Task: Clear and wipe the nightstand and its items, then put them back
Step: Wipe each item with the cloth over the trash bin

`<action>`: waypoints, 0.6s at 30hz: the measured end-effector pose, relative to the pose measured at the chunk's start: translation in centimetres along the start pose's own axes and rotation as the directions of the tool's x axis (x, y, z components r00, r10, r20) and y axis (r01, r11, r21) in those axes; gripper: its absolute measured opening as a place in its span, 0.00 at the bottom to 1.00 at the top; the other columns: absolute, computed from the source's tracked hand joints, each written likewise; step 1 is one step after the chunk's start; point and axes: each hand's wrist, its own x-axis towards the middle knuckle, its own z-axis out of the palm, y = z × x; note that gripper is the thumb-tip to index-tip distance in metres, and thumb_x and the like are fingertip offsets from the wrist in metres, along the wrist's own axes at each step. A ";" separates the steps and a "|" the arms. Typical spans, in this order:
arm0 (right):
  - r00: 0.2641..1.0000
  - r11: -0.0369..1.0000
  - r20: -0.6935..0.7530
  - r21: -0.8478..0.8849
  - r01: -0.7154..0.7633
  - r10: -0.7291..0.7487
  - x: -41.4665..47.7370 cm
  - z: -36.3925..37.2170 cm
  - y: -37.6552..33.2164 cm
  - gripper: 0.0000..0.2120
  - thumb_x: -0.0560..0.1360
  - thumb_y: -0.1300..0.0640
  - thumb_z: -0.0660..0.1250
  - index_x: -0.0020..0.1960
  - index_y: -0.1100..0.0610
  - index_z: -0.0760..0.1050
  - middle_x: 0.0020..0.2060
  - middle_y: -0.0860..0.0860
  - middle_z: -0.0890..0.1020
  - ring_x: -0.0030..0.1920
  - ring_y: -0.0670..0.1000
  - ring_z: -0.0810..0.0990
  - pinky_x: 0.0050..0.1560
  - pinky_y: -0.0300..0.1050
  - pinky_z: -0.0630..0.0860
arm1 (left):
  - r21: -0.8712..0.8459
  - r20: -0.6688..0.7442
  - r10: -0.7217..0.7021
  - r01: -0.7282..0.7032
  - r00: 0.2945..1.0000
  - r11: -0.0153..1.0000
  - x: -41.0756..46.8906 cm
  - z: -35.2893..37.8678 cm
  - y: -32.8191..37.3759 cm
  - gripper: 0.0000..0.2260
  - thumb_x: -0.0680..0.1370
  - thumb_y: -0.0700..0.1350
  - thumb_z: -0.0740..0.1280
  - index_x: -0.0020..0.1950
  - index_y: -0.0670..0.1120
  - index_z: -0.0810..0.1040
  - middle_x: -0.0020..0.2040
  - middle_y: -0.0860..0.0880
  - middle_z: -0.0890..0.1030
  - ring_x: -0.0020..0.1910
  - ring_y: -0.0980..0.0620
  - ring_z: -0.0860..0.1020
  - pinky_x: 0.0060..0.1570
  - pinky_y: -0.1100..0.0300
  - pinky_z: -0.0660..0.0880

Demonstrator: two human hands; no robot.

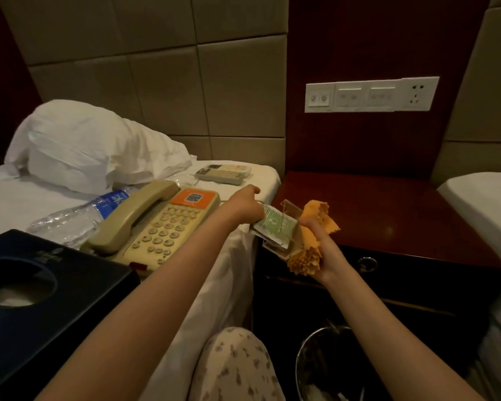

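Note:
My left hand grips a clear acrylic stand with a green-and-white card in it, held in the air between the bed and the nightstand. My right hand holds an orange cloth bunched against the stand's right side. The nightstand's dark red top is bare. On the bed to the left lie a beige telephone, a plastic water bottle, a dark tissue box and a small beige control panel.
A white pillow sits at the head of the left bed. A second bed borders the nightstand on the right. A switch and socket panel is on the wall above. A bin stands on the floor by my knee.

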 end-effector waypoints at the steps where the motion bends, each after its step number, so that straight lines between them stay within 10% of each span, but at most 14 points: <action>1: 1.000 1.000 0.011 0.008 0.005 -0.005 0.2 0.5 0.0 0.11 0.78 0.54 0.59 0.50 0.60 0.77 0.34 0.54 0.85 0.33 0.51 0.84 0.34 0.41 0.81 | -0.020 0.036 0.005 -0.004 0.999 1.000 0.2 0.0 0.1 0.29 0.76 0.32 0.59 0.75 0.47 0.58 0.70 0.39 0.68 0.64 0.42 0.71 0.59 0.51 0.75; 8: 1.000 0.986 -0.011 0.167 0.020 -0.018 2.8 3.4 -0.3 0.11 0.78 0.54 0.59 0.50 0.59 0.77 0.41 0.58 0.84 0.45 0.56 0.80 0.51 0.52 0.76 | -0.235 0.164 -0.112 0.150 0.980 0.960 1.6 -2.3 1.0 0.41 0.75 0.50 0.68 0.77 0.51 0.42 0.76 0.41 0.56 0.70 0.37 0.63 0.61 0.43 0.67; 13: 0.999 0.986 0.031 0.166 0.028 -0.034 5.9 5.9 -0.8 0.12 0.79 0.54 0.56 0.48 0.56 0.78 0.40 0.56 0.84 0.44 0.55 0.81 0.48 0.52 0.75 | -0.180 0.202 -0.128 0.165 0.971 0.970 3.7 -3.6 0.2 0.27 0.74 0.47 0.70 0.70 0.42 0.67 0.66 0.41 0.74 0.59 0.44 0.77 0.49 0.55 0.78; 18: 0.999 0.984 -0.003 0.173 -0.035 0.036 9.0 7.7 -1.8 0.15 0.78 0.51 0.59 0.54 0.61 0.75 0.45 0.59 0.80 0.44 0.56 0.79 0.49 0.51 0.75 | -0.187 0.056 -0.147 0.155 0.988 0.970 6.4 -5.8 0.4 0.27 0.71 0.45 0.73 0.65 0.38 0.70 0.61 0.40 0.77 0.55 0.43 0.78 0.46 0.55 0.77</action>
